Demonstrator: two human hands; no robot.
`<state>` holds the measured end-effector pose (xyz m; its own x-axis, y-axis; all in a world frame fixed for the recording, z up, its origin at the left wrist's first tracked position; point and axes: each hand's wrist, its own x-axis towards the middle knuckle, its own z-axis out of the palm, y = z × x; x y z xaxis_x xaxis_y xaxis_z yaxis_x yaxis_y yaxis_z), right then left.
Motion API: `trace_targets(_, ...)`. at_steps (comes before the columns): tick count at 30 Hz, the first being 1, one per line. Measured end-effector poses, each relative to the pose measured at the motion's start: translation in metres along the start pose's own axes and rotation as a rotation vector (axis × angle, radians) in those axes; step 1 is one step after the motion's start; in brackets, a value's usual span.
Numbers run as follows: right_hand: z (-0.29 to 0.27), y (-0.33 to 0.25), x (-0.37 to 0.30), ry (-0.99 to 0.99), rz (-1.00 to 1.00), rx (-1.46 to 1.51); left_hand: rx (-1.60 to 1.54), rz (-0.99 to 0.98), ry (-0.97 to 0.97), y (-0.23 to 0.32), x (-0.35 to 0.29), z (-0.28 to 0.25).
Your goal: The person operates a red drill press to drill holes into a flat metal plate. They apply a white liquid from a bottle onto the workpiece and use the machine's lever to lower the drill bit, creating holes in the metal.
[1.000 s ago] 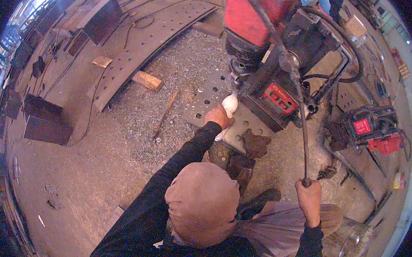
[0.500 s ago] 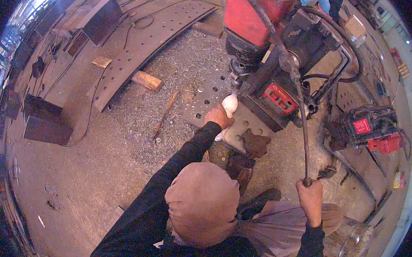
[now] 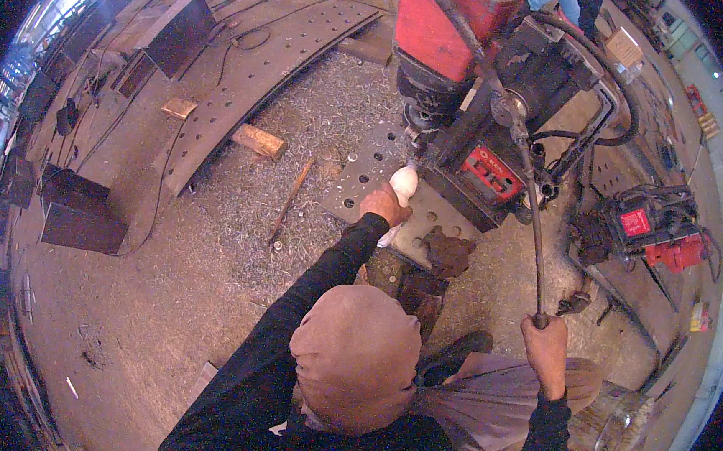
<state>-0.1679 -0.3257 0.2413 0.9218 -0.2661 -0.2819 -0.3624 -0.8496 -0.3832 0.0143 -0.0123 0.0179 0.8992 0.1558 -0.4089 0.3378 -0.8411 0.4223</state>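
The left hand (image 3: 384, 204) is stretched far forward on a straight arm, its fingers closed. The right hand (image 3: 546, 349) stays lower, making a fist, elbow bent.

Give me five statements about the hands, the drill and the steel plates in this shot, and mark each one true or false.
1. The right hand grips the lower end of the long lever handle of the red magnetic drill. True.
2. The left hand is empty. False: it holds a white bottle next to the drill's bit.
3. The perforated steel plate under the drill has round holes in it. True.
4. The floor around the plate is swept clean. False: metal shavings cover it.
5. The wooden block lies on top of the drill. False: it lies on the floor beside the long curved steel plate.
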Motion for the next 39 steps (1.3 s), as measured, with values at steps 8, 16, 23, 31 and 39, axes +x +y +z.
trace_targets(8, -0.001, -0.001, 0.0, 0.02, 0.02, 0.023, -0.012, 0.026, 0.017, -0.002, 0.001, 0.002)
trace_targets(16, 0.0, 0.003, 0.0, 0.021, 0.022, 0.025, -0.008, 0.016, 0.021, -0.001, 0.001, 0.004)
trace_targets(23, 0.003, 0.007, 0.003, 0.033, 0.016, -0.001, -0.002, 0.011, 0.028, -0.007, 0.006, 0.007)
trace_targets(31, 0.002, 0.015, 0.004, 0.039, 0.022, -0.034, -0.004, 0.011, 0.036, -0.004, 0.004, 0.006)
trace_targets(39, -0.003, 0.005, 0.001, 0.022, 0.012, -0.001, -0.014, -0.012, 0.029, 0.0, -0.001, 0.002)
